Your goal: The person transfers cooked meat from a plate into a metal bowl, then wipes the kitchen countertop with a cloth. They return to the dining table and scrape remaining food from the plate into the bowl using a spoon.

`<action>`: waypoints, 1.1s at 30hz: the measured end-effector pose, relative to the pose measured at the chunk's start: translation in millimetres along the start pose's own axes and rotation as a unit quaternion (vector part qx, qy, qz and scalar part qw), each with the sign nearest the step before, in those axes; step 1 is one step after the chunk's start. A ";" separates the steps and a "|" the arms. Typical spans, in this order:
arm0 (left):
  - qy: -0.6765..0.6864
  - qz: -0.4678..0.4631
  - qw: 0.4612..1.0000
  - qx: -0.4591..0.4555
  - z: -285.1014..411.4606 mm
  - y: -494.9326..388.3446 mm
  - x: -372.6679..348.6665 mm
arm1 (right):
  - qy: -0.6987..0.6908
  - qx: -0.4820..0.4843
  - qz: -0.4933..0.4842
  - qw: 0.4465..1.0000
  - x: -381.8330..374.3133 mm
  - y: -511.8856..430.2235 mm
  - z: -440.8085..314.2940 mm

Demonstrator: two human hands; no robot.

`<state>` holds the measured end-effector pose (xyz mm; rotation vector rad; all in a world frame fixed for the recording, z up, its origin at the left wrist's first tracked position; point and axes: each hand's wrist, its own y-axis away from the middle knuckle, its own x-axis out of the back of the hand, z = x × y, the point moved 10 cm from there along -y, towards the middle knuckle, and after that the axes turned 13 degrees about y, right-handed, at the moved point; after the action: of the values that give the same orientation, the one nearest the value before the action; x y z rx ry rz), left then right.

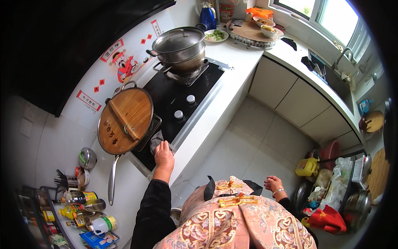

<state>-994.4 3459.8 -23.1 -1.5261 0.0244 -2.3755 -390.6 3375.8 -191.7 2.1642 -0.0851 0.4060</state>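
Observation:
My left hand (164, 155) grips a grey cloth (156, 140) at the front edge of the black gas stove (169, 98). Right beside the cloth sits a wok with a wooden lid (127, 119) on the left burner; its metal handle (112, 183) points toward the near counter. On the other burner stands a steamer pot (182, 49) under a glass lid. Two stove knobs (184, 106) lie between the pans. Hanging by my side over the floor, my right hand (273, 184) is empty, its fingers loosely bent and apart.
Sauce bottles (77, 197) and a metal kettle (88, 157) crowd the left counter. A plate of chopped greens (216, 35), a round chopping board (252, 31) and a blue thermos (207, 17) stand at the back. Beyond is a sink (337, 84). Plastic bags (339, 180) fill a rack at right.

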 end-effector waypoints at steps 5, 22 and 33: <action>-0.002 0.034 0.999 -0.029 22.7 4.6 -9.8 | -0.020 -0.023 0.014 0.999 67.7 -39.8 28.5; 0.078 0.002 0.984 -0.159 205.3 -205.1 -131.2 | -0.041 -0.075 0.039 0.996 126.0 -116.8 -33.1; 0.058 -0.117 0.989 -0.070 222.1 -371.0 -198.1 | -0.111 -0.027 0.050 0.992 139.9 -169.0 -174.4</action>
<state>-815.8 3900.5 -34.7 -1.5231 0.0421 -2.6981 -268.1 3627.8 -185.3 2.1510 -0.3273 0.2146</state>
